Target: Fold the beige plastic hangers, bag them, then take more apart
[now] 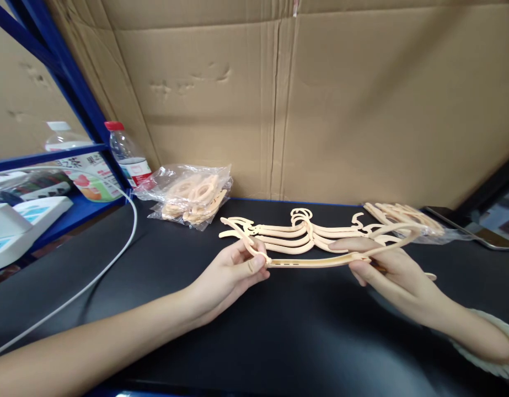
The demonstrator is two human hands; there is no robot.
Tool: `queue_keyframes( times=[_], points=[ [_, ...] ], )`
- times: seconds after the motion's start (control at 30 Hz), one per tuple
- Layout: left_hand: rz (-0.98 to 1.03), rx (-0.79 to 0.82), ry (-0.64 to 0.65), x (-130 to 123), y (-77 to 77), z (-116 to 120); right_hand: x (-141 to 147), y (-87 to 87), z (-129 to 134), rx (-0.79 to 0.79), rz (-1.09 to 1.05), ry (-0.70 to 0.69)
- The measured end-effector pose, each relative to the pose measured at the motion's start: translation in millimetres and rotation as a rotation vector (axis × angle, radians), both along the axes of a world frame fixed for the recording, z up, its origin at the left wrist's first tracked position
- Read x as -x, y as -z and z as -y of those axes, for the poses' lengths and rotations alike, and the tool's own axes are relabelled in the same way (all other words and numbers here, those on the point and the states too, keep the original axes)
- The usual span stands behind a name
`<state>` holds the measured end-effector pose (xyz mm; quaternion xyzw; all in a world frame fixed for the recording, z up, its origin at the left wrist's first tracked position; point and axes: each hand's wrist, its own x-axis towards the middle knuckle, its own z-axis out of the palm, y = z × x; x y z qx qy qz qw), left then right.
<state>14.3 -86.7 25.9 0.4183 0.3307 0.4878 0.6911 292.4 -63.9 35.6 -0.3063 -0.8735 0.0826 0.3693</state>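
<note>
Between my two hands a beige plastic folding clothes hanger (307, 263) is held level above the black tabletop. My left hand (237, 267) pinches it at its left joint, thumb in front and fingers behind. At the right joint my right hand (397, 273) grips it the same way, its fingers partly hidden behind the hanger. The held hanger's curved end arms rise outward past both hands. Just behind, several more beige hangers (287, 241) lie side by side on the table, their hooks pointing away from me.
A clear plastic bag of beige hanger parts (192, 196) lies at the back left, another bag of parts (403, 216) at the back right. Bottles (128, 157) and a blue shelf frame (68, 82) stand left. A white cable (113, 264) crosses the table. Cardboard (320, 110) walls the back.
</note>
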Motion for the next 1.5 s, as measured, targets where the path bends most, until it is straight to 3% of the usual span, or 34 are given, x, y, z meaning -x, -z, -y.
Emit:
queue_keyframes(
  times=[0.17, 0.43, 0.57, 0.7, 1.13, 1.5],
  points=[
    [0.039, 0.019, 0.035, 0, -2.5, 1, -2, 1.2, 0, -0.087, -0.007, -0.004],
    [0.067, 0.019, 0.1, 2, -0.2, 0, 0, 1.4, 3, -0.056, 0.007, -0.047],
    [0.056, 0.025, 0.12, 4, 0.7, -2, 0, 2.7, 3, -0.131, 0.008, -0.069],
    [0.054, 0.03, 0.115, 4, 0.6, -2, -2, 6.5, 2, -0.214, 0.026, -0.077],
    [-0.001, 0.096, 0.014, 1, 0.2, 0, -1, 5.3, 11, -0.186, 0.141, -0.094],
    [-0.048, 0.059, -0.03, 0, 3.5, 2, 7, 7.8, 20, -0.213, 0.077, -0.117]
  ],
)
